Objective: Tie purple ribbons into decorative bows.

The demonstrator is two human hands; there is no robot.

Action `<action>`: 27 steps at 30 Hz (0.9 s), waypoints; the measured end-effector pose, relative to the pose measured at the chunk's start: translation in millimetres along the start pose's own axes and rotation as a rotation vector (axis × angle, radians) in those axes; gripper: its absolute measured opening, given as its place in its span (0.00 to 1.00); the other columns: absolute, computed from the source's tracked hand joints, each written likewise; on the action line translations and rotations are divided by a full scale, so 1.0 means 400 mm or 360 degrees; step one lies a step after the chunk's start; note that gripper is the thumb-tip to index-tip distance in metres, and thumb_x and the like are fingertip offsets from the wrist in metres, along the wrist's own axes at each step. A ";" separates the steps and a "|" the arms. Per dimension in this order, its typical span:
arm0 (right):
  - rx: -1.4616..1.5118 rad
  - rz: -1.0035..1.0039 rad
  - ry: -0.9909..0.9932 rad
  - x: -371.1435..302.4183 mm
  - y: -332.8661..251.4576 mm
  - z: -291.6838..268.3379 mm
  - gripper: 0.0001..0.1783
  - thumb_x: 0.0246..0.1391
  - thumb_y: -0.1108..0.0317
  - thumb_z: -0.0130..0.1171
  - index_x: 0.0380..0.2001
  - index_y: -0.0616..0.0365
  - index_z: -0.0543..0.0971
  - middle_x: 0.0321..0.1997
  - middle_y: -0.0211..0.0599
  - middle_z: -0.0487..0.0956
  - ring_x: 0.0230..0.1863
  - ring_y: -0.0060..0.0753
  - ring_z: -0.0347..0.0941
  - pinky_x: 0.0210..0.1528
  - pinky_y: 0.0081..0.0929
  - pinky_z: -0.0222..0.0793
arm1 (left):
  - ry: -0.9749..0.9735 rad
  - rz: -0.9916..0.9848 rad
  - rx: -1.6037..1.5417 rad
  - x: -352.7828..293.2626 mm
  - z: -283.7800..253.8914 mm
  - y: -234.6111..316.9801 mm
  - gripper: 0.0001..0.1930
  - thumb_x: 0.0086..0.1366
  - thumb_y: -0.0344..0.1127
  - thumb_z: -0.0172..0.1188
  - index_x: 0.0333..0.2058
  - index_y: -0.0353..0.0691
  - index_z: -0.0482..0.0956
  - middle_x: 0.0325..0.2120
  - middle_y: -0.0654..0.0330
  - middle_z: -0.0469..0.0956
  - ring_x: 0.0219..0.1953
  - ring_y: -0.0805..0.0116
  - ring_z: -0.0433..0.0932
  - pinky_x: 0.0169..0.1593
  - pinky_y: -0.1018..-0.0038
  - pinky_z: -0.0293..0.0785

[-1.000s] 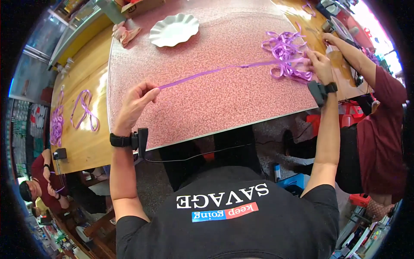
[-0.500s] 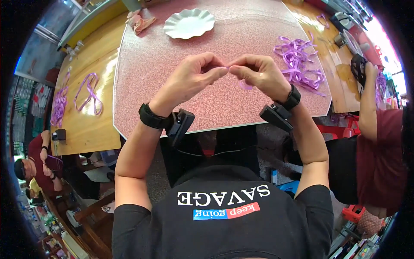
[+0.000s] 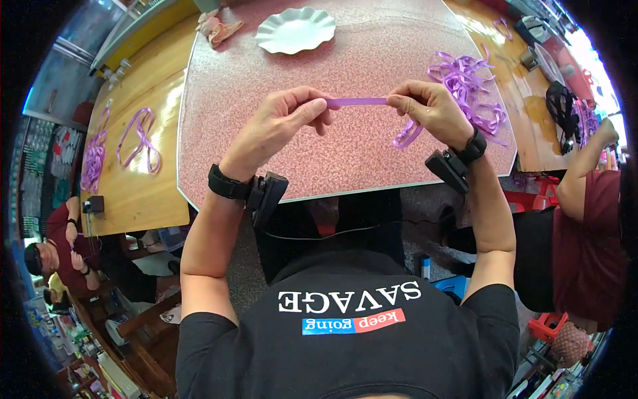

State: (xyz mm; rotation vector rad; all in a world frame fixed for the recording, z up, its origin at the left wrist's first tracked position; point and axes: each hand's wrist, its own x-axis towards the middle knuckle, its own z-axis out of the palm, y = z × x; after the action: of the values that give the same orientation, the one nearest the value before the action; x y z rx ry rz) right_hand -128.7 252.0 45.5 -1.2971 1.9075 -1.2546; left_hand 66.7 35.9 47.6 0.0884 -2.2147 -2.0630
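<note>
A purple ribbon (image 3: 359, 102) is stretched level between my two hands above the pink speckled table. My left hand (image 3: 292, 120) pinches one end of the taut stretch between thumb and forefinger, its other fingers curled below. The other end is pinched by my right hand (image 3: 432, 112), and a loose loop of the ribbon hangs beneath that hand. Just beyond my right hand lies a tangled heap of purple ribbon (image 3: 463, 80), partly hidden by the hand and wrist.
A white scalloped plate (image 3: 296, 32) and a crumpled pinkish cloth (image 3: 218, 28) are at the table's far side. More purple ribbon (image 3: 94, 163) lies on the wooden table (image 3: 174, 120) at left. One person (image 3: 73, 256) sits at left; another (image 3: 581, 233) is close on the right.
My hands were together at the fingertips and have drawn apart sideways, pulling a stretch of ribbon straight between them. The person on the right has moved a hand off the dark object.
</note>
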 end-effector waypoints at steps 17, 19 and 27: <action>-0.0470 -0.0456 0.0024 0.054 -0.023 0.058 0.21 0.61 0.62 0.57 0.54 0.63 0.74 0.57 0.45 0.74 0.59 0.35 0.70 0.55 0.32 0.71 | 0.0220 0.0072 0.0052 0.052 0.061 -0.016 0.11 0.64 0.37 0.63 0.33 0.33 0.79 0.25 0.64 0.77 0.27 0.79 0.73 0.31 0.82 0.71; -0.0072 -0.0426 -0.0119 0.053 -0.044 0.102 0.22 0.61 0.63 0.57 0.55 0.63 0.74 0.55 0.44 0.75 0.56 0.33 0.72 0.55 0.30 0.71 | 0.0234 0.0076 -0.0087 0.057 0.061 -0.023 0.11 0.65 0.37 0.61 0.33 0.32 0.79 0.25 0.64 0.78 0.27 0.79 0.74 0.32 0.82 0.72; 0.0287 -0.0176 0.0027 0.065 -0.029 0.134 0.14 0.56 0.67 0.63 0.43 0.64 0.80 0.38 0.37 0.82 0.39 0.21 0.77 0.41 0.21 0.75 | 0.0214 0.0026 -0.0080 0.050 0.048 -0.034 0.13 0.68 0.40 0.57 0.36 0.33 0.78 0.26 0.63 0.78 0.29 0.78 0.76 0.34 0.81 0.74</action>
State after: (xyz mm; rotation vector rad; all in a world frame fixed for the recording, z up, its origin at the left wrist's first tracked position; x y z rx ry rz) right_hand -91.3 205.3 34.4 -1.3152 1.7094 -1.4603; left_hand 43.8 51.6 33.4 0.1974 -2.0775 -2.0385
